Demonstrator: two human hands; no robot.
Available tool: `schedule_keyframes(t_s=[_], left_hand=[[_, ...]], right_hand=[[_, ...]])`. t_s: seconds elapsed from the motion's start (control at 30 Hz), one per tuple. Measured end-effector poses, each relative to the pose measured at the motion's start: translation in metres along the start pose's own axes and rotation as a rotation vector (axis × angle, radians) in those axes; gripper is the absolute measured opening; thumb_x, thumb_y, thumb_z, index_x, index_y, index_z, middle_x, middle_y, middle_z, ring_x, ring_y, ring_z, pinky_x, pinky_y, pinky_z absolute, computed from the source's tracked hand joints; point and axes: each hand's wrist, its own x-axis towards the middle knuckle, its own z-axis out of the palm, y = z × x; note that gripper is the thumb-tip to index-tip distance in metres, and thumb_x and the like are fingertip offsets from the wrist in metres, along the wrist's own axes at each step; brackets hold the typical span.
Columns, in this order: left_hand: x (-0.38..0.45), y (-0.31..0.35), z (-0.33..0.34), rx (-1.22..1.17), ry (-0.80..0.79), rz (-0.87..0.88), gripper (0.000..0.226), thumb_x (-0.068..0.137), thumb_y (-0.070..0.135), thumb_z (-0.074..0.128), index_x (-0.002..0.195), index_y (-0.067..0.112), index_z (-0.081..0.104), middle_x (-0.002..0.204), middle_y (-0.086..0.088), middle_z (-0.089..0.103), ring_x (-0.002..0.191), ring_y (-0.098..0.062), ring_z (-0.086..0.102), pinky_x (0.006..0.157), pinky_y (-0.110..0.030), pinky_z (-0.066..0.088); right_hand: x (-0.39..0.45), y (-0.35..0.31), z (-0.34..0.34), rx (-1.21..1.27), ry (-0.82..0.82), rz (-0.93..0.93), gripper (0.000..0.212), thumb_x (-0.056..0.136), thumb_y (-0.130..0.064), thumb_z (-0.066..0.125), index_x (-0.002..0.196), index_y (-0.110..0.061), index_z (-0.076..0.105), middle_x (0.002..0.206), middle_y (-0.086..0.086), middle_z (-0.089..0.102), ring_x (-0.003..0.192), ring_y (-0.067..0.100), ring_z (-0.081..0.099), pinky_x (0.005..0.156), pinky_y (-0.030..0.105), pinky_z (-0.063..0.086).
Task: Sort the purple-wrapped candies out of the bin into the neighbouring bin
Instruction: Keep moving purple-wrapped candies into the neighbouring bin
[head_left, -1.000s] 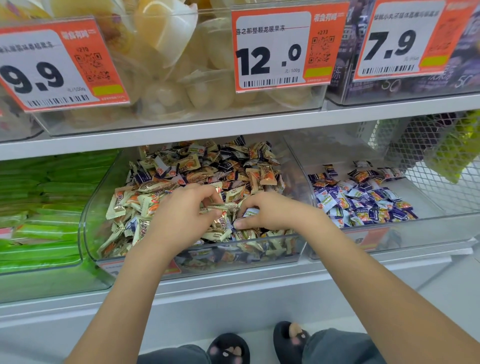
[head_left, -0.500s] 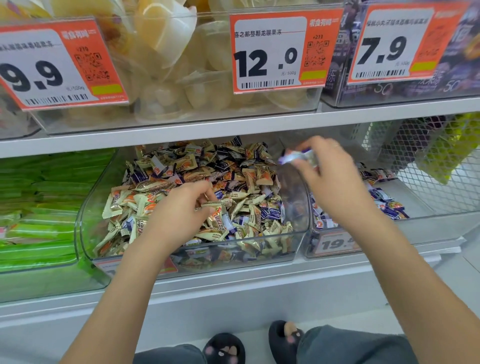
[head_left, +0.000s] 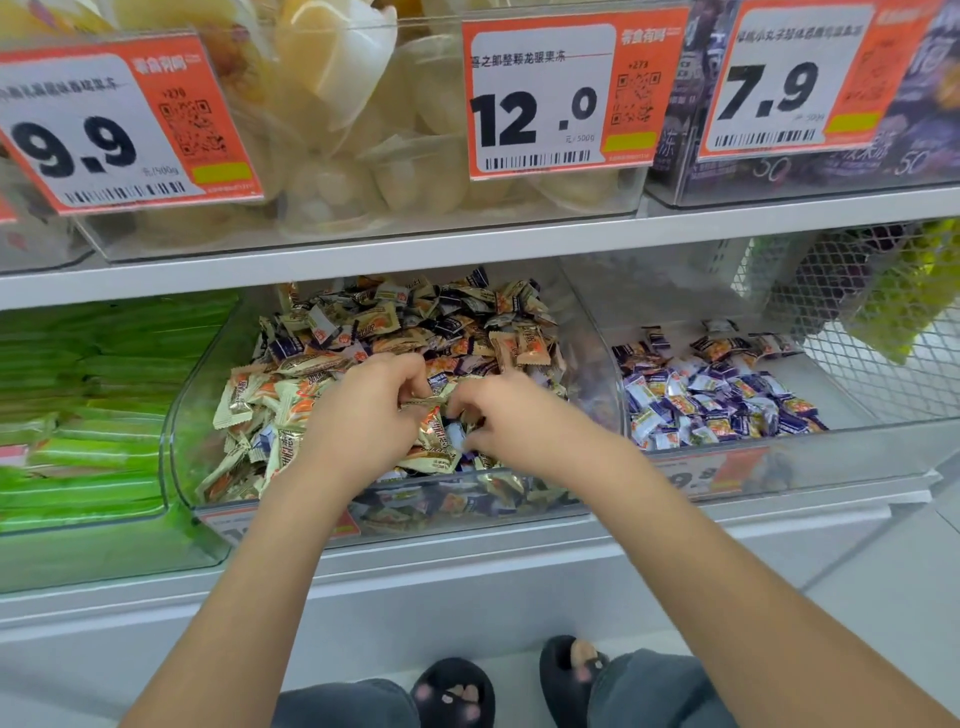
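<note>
Shop shelf (head_left: 467, 254): both hands dig in the mixed candy bin (head_left: 179, 415), fingers curled. Left hand (head_left: 358, 415) and right hand (head_left: 519, 421) each pinch wrappers; colour unclear. Purple-wrapped candies (head_left: 717, 400) fill the right neighbouring bin (head_left: 883, 431).

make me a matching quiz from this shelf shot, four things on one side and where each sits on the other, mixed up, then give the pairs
Things
1. purple-wrapped candies
2. gold-wrapped candies
3. green packs
4. 12.0 price tag

Places
A. upper shelf, on the clear bin of pale jelly cups
B. lower shelf, leftmost bin
C. lower shelf, middle bin, where both hands dig
D. lower shelf, bin right of the middle one

Pairs: 1-D, 2-C, 3-B, 4-A
</note>
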Motion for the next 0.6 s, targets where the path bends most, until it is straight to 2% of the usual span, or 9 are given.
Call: schedule_keyframes(t_s=[0.1,0.17,0.23,0.3,0.33,0.4,0.43,0.5,0.6], left_hand=[[-0.001,-0.002,-0.002,0.029,0.040,-0.005,0.023,0.079,0.009,0.065,0.071,0.026,0.051,0.078,0.008,0.054,0.074,-0.018,0.053,0.066,-0.036,0.047],[-0.001,-0.002,-0.003,0.036,0.052,-0.011,0.024,0.078,0.009,0.065,0.071,0.026,0.050,0.078,0.008,0.054,0.075,-0.019,0.053,0.067,-0.036,0.047],[-0.002,-0.003,-0.003,0.040,0.049,-0.010,0.026,0.079,0.010,0.066,0.070,0.028,0.048,0.078,0.008,0.054,0.076,-0.020,0.053,0.068,-0.037,0.047],[-0.002,-0.003,-0.002,0.041,0.040,-0.009,0.027,0.080,0.012,0.066,0.070,0.029,0.047,0.079,0.007,0.054,0.076,-0.019,0.054,0.067,-0.036,0.047],[-0.001,-0.003,-0.002,0.046,0.037,-0.008,0.026,0.080,0.012,0.066,0.071,0.029,0.047,0.079,0.007,0.055,0.076,-0.019,0.054,0.066,-0.035,0.046],[-0.001,-0.003,-0.002,0.067,0.029,-0.009,0.023,0.082,0.014,0.065,0.073,0.028,0.049,0.081,0.006,0.056,0.076,-0.019,0.054,0.065,-0.032,0.043],[-0.001,-0.002,-0.002,0.082,0.028,-0.008,0.021,0.082,0.015,0.064,0.075,0.028,0.049,0.083,0.006,0.056,0.076,-0.018,0.055,0.065,-0.031,0.041],[-0.002,0.000,-0.001,0.114,0.035,0.005,0.018,0.083,0.016,0.063,0.079,0.027,0.049,0.085,0.006,0.056,0.079,-0.019,0.055,0.066,-0.031,0.038],[-0.004,0.004,0.002,0.190,0.066,0.053,0.014,0.083,0.017,0.063,0.091,0.024,0.054,0.094,0.005,0.054,0.093,-0.021,0.052,0.079,-0.036,0.039]], right_hand=[[0.016,-0.001,0.010,0.033,-0.052,0.021,0.037,0.084,-0.018,0.069,0.119,-0.011,0.059,0.111,0.008,0.061,0.089,0.020,0.050,0.074,0.028,0.041],[0.020,0.001,0.011,0.090,-0.048,0.034,0.036,0.081,-0.016,0.073,0.115,-0.013,0.063,0.103,0.004,0.060,0.086,0.017,0.049,0.073,0.024,0.037],[0.019,0.003,0.009,0.081,-0.018,0.041,0.025,0.081,-0.010,0.071,0.105,-0.015,0.068,0.094,0.002,0.057,0.078,0.015,0.049,0.067,0.023,0.036],[0.012,0.006,0.001,0.088,0.056,0.039,0.019,0.083,-0.006,0.066,0.098,-0.018,0.068,0.095,0.000,0.058,0.073,0.011,0.050,0.060,0.019,0.038],[0.008,0.007,-0.007,0.119,0.123,0.043,0.019,0.084,-0.006,0.065,0.096,-0.021,0.067,0.095,-0.003,0.059,0.072,0.005,0.051,0.057,0.012,0.038],[-0.005,0.013,-0.026,0.169,0.338,0.064,0.020,0.084,-0.009,0.066,0.093,-0.026,0.066,0.092,-0.012,0.056,0.070,-0.007,0.047,0.056,0.003,0.035],[-0.014,0.018,-0.036,0.163,0.468,0.076,0.021,0.083,-0.010,0.068,0.094,-0.027,0.066,0.089,-0.014,0.054,0.070,-0.008,0.046,0.061,0.004,0.034],[-0.031,0.033,-0.050,0.098,0.662,0.141,0.020,0.082,-0.010,0.068,0.096,-0.024,0.066,0.085,-0.013,0.050,0.074,0.001,0.048,0.069,0.018,0.036],[-0.050,0.058,-0.057,-0.064,0.674,0.317,0.016,0.087,-0.010,0.062,0.101,-0.017,0.067,0.096,0.003,0.057,0.099,0.029,0.051,0.081,0.034,0.039]])
